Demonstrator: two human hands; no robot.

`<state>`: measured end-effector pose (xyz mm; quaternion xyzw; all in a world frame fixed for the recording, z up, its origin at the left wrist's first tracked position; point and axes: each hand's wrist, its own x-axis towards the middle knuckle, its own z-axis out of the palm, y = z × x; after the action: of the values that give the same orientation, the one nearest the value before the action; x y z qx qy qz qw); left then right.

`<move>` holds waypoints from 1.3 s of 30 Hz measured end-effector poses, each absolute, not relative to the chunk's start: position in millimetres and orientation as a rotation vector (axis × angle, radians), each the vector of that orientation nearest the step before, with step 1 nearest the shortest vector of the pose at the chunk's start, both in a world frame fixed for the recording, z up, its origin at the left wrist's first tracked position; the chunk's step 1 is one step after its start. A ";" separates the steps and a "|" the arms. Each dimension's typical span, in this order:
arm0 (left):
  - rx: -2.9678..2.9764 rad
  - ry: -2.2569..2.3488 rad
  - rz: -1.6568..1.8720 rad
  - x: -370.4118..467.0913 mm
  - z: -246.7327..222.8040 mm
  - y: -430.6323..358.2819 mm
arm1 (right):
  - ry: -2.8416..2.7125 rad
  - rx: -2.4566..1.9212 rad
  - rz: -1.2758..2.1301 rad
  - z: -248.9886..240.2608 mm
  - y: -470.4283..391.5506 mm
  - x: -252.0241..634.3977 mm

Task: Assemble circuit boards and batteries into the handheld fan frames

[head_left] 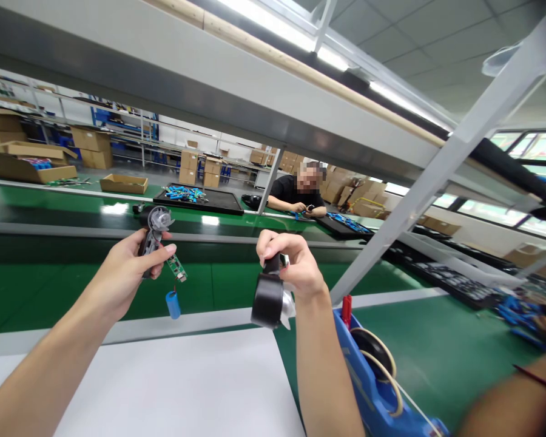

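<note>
At the left of the frame, the person's left hand (130, 260) is closed around a dark handheld part (159, 220) with a grey bladed piece at its top. A green circuit board (177, 267) hangs beside the fingers, and a blue cylinder (173, 305) dangles below it by thin wires. At centre, the right hand (298, 264) grips the narrow neck of a black round housing (266, 300), with pale blades showing on its right side. Both parts are held up, apart from each other, above a green work surface (200, 285); a white sheet (182, 388) covers the lower left. A blue dispenser (366, 388) with red-handled tools (346, 311) stands at lower right.

At upper centre, a co-worker (289, 189) bends over similar parts; a blurred arm (505, 400) enters at lower right. Any print on the blue cylinder, the dispenser or the cartons (91, 142) at upper left is too small or blurred to read.
</note>
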<state>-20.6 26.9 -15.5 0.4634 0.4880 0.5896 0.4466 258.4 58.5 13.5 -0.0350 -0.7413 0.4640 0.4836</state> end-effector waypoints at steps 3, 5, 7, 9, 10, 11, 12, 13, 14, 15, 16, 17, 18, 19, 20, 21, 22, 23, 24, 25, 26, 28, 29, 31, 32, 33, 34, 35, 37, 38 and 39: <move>1.146 1.209 1.458 -20.8 -16.3 27.4 | -1.796 -0.082 1.124 13.5 58.4 257.9; 1.151 1.207 1.458 -20.8 -16.4 27.2 | -1.793 -0.077 1.111 14.0 57.8 257.8; 1.157 1.203 1.456 -20.9 -16.2 26.9 | -1.792 -0.074 1.097 14.6 56.9 257.7; 1.160 1.201 1.454 -20.8 -15.9 26.6 | -1.790 -0.084 1.090 15.4 56.0 257.7; 1.160 1.202 1.453 -20.7 -15.7 26.6 | -1.787 -0.094 1.088 15.7 55.7 257.7; 1.159 1.203 1.454 -20.6 -15.6 26.7 | -1.784 -0.105 1.088 15.9 55.5 257.7; 1.157 1.205 1.456 -20.6 -15.5 26.7 | -1.780 -0.114 1.089 16.1 55.4 257.6; 1.155 1.206 1.457 -20.6 -15.5 26.8 | -1.778 -0.121 1.088 16.2 55.4 257.5; 1.153 1.208 1.459 -20.6 -15.6 26.8 | -1.777 -0.122 1.086 16.2 55.5 257.4; 1.153 1.208 1.459 -20.6 -15.6 26.8 | -1.779 -0.119 1.083 16.1 55.7 257.3; 1.153 1.207 1.459 -20.7 -15.6 26.8 | -1.782 -0.113 1.079 16.0 56.0 257.3; 1.155 1.205 1.456 -20.7 -15.6 26.7 | -1.786 -0.106 1.074 15.7 56.2 257.2; 1.155 1.204 1.456 -20.7 -15.5 26.7 | -1.791 -0.102 1.071 15.5 56.5 257.3; 1.154 1.205 1.458 -20.7 -15.3 26.6 | -1.793 -0.102 1.069 15.2 56.7 257.3; 1.152 1.207 1.458 -20.7 -15.1 26.6 | -1.792 -0.108 1.069 14.9 57.0 257.4; 1.151 1.209 1.459 -20.7 -15.0 26.6 | -1.788 -0.120 1.069 14.5 57.2 257.6; 1.149 1.211 1.459 -20.7 -14.8 26.6 | -1.782 -0.133 1.071 14.1 57.5 257.8; 1.148 1.211 1.458 -20.6 -14.7 26.6 | -1.776 -0.144 1.076 13.8 57.8 258.0; 1.148 1.210 1.458 -20.6 -14.6 26.7 | -1.772 -0.150 1.083 13.4 58.1 258.3; 1.149 1.208 1.456 -20.6 -14.6 26.7 | -1.771 -0.150 1.091 13.1 58.4 258.6; 1.148 1.208 1.457 -20.6 -14.6 26.7 | -1.774 -0.145 1.100 12.8 58.8 258.9; 1.147 1.207 1.454 -20.6 -14.7 26.6 | -1.782 -0.130 1.111 12.4 59.5 259.3; 1.147 1.207 1.454 -20.5 -14.9 26.7 | -1.786 -0.123 1.114 12.3 59.8 259.4; 1.144 1.205 1.453 -20.6 -15.2 26.8 | -1.788 -0.117 1.114 12.3 60.2 259.4; 1.143 1.203 1.454 -20.7 -15.4 27.0 | -1.785 -0.121 1.115 12.3 60.3 259.2; 1.141 1.201 1.455 -20.8 -15.6 27.1 | -1.781 -0.130 1.115 12.3 60.3 259.0; 1.141 1.200 1.455 -21.0 -15.8 27.2 | -1.776 -0.141 1.115 12.4 60.3 258.7; 1.142 1.199 1.453 -21.2 -16.1 27.3 | -1.771 -0.152 1.114 12.4 60.4 258.5; 1.143 1.198 1.452 -21.8 -16.4 27.1 | -1.767 -0.162 1.112 12.3 60.5 258.2; 1.143 1.199 1.453 -22.1 -16.6 26.9 | -1.767 -0.160 1.113 12.2 60.6 258.2; 1.144 1.199 1.454 -22.4 -16.6 26.6 | -1.767 -0.156 1.115 12.1 60.7 258.2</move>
<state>-22.4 26.6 -16.6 0.4629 0.4855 0.5883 0.4516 258.2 60.7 12.1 -0.0645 -0.7306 0.4609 0.4996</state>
